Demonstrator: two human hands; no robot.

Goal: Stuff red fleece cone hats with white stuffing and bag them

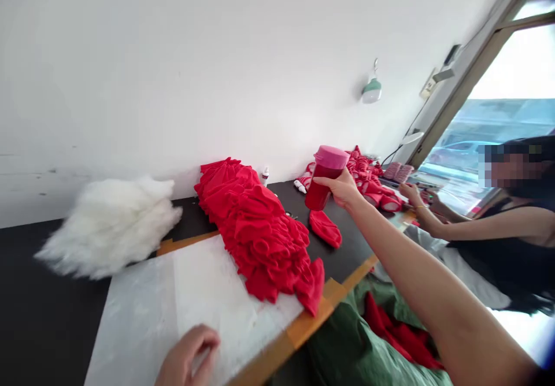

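Note:
My right hand (340, 187) reaches out over the table, its fingers wrapped round a red drinking bottle (319, 196) with a pink lid. The bottle is tilted a little. Just below it lies a small red fabric piece (325, 229). Down at the near edge of the view, my left hand (188, 356) is curled over the white sheet (203, 293), thumb close to the fingertips and nothing visible in it. Between the hands spreads a long heap of red fabric pieces (264, 230), partly on the sheet.
White stuffing (117, 224) is piled at left on the black table (26, 293). A small white bottle (265, 175) stands behind the heap. Red-and-white pieces (368, 178) lie at far right, near a seated co-worker (507, 230). Green cloth (347, 340) hangs below the table edge.

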